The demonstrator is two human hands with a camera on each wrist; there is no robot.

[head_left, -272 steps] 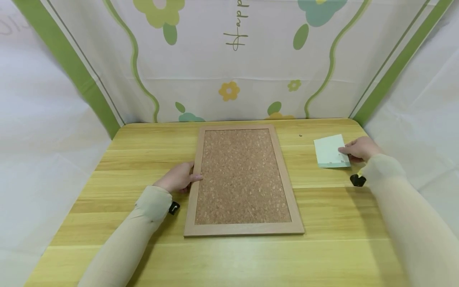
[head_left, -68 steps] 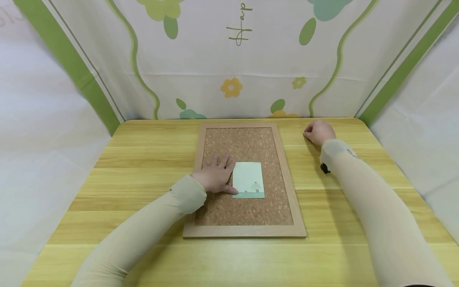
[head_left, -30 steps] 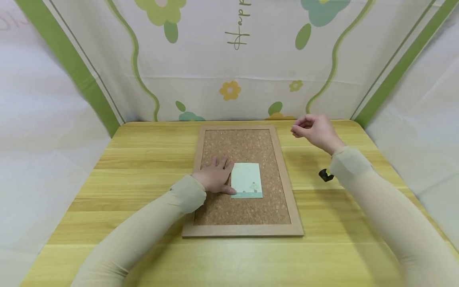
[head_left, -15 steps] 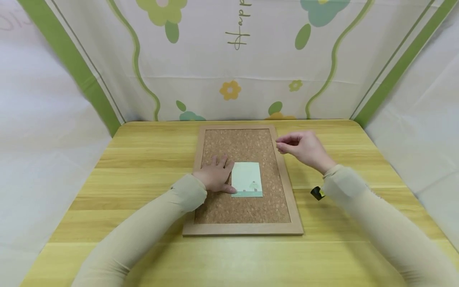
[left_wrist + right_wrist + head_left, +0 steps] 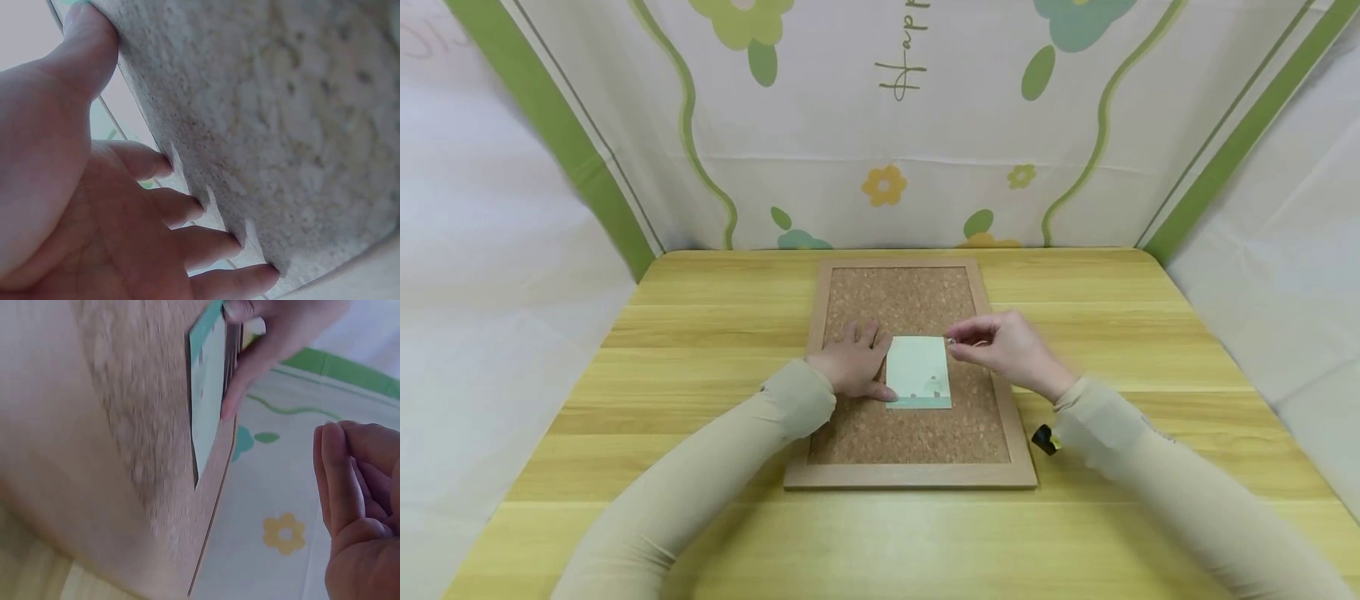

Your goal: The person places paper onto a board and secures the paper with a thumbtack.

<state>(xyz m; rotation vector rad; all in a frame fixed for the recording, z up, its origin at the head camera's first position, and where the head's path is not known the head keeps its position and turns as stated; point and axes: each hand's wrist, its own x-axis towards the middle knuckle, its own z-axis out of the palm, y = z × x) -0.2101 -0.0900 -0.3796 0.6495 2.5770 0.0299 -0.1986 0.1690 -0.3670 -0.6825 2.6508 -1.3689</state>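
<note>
The cork board in its wooden frame lies flat on the table. On its middle is a pale green paper note with a darker green strip along the near edge. My left hand rests on the cork with fingers spread, its thumb and forefinger touching the note's left side. In the left wrist view its fingertips press the cork. My right hand pinches a tiny shiny push pin, mostly hidden by the fingertips, at the note's top right corner. The right wrist view does not show the pin.
The wooden table extends around the board. A white cloth backdrop with printed flowers stands behind it, with white cloth at both sides. A black wrist fitting hangs below my right sleeve.
Earlier my right hand held the note and my left the frame's edge. Since then the note was laid on the cork under my left hand, and my right hand came from the back right to its corner.
</note>
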